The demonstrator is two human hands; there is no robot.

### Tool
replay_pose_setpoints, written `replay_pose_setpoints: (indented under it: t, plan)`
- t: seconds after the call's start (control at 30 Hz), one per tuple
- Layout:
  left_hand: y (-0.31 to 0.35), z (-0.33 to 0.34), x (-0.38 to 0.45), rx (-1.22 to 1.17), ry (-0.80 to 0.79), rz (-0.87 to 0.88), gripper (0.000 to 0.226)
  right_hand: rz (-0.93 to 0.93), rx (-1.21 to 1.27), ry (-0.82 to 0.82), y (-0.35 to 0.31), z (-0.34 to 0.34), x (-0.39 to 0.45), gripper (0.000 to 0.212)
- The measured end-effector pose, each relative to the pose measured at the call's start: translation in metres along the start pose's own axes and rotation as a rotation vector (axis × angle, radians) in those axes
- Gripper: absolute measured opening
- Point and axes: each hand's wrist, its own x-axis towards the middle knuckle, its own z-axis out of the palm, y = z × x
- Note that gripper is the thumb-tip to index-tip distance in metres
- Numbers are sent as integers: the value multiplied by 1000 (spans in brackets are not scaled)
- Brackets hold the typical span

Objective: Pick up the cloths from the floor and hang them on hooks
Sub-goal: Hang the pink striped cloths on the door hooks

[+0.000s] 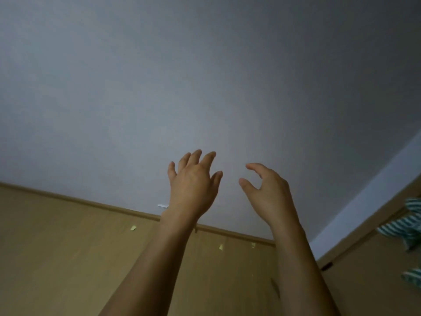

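Both my arms reach up in front of a plain grey-white wall. My left hand (193, 185) is spread with straight fingers and holds nothing. My right hand (266, 192) is beside it, fingers loosely curved, thumb apart, also empty. A green and white striped cloth (405, 226) hangs at the right edge against a wooden panel; another piece of striped cloth (412, 278) shows lower down. No hook is plainly visible. The floor is out of view.
A wooden panel or door (68, 247) fills the lower left, with a trim strip along its top and small shiny bits (132, 228) on it. Another wooden panel (369, 281) stands at the lower right. A small white chip (162, 205) marks the wall.
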Motion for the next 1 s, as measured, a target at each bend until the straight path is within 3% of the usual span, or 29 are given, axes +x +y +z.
replay_pose_setpoints:
  t: [0.47, 1.0]
  plan:
    - [-224, -109, -13, 78, 112, -244, 55, -227, 93, -229, -195, 177, -5, 48]
    - [-443, -196, -44, 159, 255, -668, 52, -570, 126, -577, -375, 378, -6, 49]
